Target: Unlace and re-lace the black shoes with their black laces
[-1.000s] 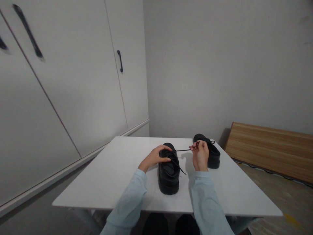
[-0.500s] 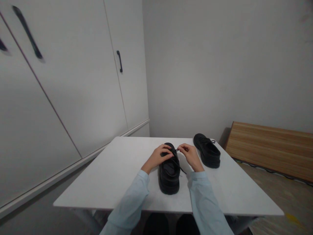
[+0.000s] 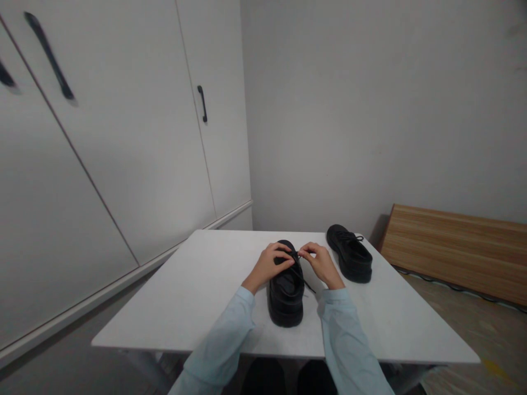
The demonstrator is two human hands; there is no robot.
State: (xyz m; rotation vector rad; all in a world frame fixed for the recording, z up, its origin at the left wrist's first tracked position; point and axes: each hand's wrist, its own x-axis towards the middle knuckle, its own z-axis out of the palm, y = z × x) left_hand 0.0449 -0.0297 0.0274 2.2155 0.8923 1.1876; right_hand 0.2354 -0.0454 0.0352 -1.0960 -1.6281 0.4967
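A black lace-up shoe [image 3: 285, 307] stands on the white table in front of me, heel towards me and toe away. My left hand [image 3: 270, 265] lies over its upper from the left, with thumb and fingers closed about the black shoelace [image 3: 308, 286]. From the right, my right hand [image 3: 320, 263] pinches the lace between thumb and fingertips, close beside the left fingertips. One lace end hangs over the shoe's right side onto the tabletop. The fingers hide much of the lacing.
A second black shoe [image 3: 356, 263], its lace tied in a bow, stands at the table's [image 3: 177, 307] back right. White cupboard doors [image 3: 123, 137] rise on the left. A wood-grain board [image 3: 453, 252] leans by the wall on the right.
My left fingertips have shifted slightly right, nearer to the right hand's fingertips. The right hand still pinches the lace, and both shoes stay in place.
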